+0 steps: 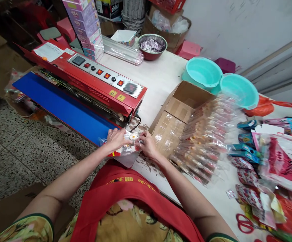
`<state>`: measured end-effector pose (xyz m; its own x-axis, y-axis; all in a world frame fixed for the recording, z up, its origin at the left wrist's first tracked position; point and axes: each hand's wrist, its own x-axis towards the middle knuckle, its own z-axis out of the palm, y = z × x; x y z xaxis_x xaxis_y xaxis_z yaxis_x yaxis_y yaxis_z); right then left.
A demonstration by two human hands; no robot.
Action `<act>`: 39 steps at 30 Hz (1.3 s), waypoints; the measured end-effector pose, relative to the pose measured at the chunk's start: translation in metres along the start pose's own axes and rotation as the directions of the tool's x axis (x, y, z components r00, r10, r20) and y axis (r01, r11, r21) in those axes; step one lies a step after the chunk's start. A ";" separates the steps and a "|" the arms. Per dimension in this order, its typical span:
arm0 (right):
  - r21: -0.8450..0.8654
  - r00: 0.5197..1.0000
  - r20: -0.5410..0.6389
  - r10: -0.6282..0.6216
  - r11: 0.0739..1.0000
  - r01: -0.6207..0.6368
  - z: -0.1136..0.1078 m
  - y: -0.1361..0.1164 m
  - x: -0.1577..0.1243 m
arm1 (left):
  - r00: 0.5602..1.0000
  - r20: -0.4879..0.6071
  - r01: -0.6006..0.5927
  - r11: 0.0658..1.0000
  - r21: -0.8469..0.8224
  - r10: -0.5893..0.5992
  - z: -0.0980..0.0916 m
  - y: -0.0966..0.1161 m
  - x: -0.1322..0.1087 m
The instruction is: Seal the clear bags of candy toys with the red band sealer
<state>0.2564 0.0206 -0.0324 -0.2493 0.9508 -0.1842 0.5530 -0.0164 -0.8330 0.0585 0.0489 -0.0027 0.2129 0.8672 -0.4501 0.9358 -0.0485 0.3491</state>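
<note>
A clear plastic bag (125,148) with small coloured items inside lies at the near end of the red sealing machine (95,84). My left hand (115,139) grips the bag from the left, its fingers curled over the top. On the other side, my right hand (148,144) pinches the bag's right edge. Beneath the bag is a grey metal plate (129,160), partly covered. The machine's blue conveyor belt (65,107) runs away to the upper left from my left hand. Just what the bag holds is too small to make out.
Right of my hands, a cardboard box (170,116) holds rows of filled clear bags (201,137). Turquoise basins (204,72) and a metal bowl (152,47) of small packets stand behind. Red scissors (245,223) lie at the lower right. A black cable (137,122) leaves the machine.
</note>
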 end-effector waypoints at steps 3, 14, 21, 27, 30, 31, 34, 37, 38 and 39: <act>0.055 1.000 0.005 0.011 0.998 -0.011 -0.008 0.003 0.005 | 1.000 0.028 0.000 0.999 -0.045 0.001 -0.004 -0.003 0.000; 0.273 0.998 -0.052 0.048 0.962 -0.032 -0.021 -0.008 -0.003 | 0.995 0.083 0.092 0.900 -0.425 -0.062 -0.016 -0.027 0.003; 0.572 0.970 0.000 0.245 0.795 -0.200 -0.024 -0.014 -0.010 | 0.977 0.211 0.197 0.473 -0.859 -0.024 -0.009 -0.030 -0.009; 0.709 0.934 -0.056 0.352 0.673 -0.211 -0.026 -0.025 0.001 | 0.956 0.285 0.270 0.183 -0.945 0.061 -0.013 -0.010 -0.006; 0.691 0.950 -0.004 0.312 0.687 -0.223 -0.028 -0.030 0.008 | 0.976 0.218 0.219 0.041 -0.975 -0.006 -0.019 0.003 0.012; 0.684 0.953 0.001 0.304 0.694 -0.222 -0.028 -0.031 0.010 | 0.977 0.204 0.204 0.005 -0.979 -0.057 -0.020 0.006 0.019; 0.666 0.954 0.004 0.299 0.711 -0.225 -0.027 -0.029 0.017 | 0.960 0.200 0.191 -0.064 -0.980 -0.195 -0.018 0.009 0.033; 0.645 0.953 0.029 0.301 0.723 -0.248 -0.026 -0.024 0.022 | 0.946 0.187 0.173 -0.075 -0.982 -0.266 -0.010 0.008 0.040; 0.638 0.953 0.040 0.300 0.726 -0.255 -0.026 -0.022 0.023 | 0.941 0.168 0.154 -0.072 -0.985 -0.293 -0.007 0.007 0.041; 0.633 0.954 0.047 0.296 0.730 -0.258 -0.025 -0.020 0.024 | 0.936 0.142 0.126 -0.071 -0.990 -0.323 -0.004 0.007 0.042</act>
<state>0.2593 0.0514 -0.0064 -0.1120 0.8876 -0.4469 -0.0355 -0.4530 -0.8908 0.0728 0.0864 -0.0158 -0.0628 0.7567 -0.6507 -0.3172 0.6030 0.7319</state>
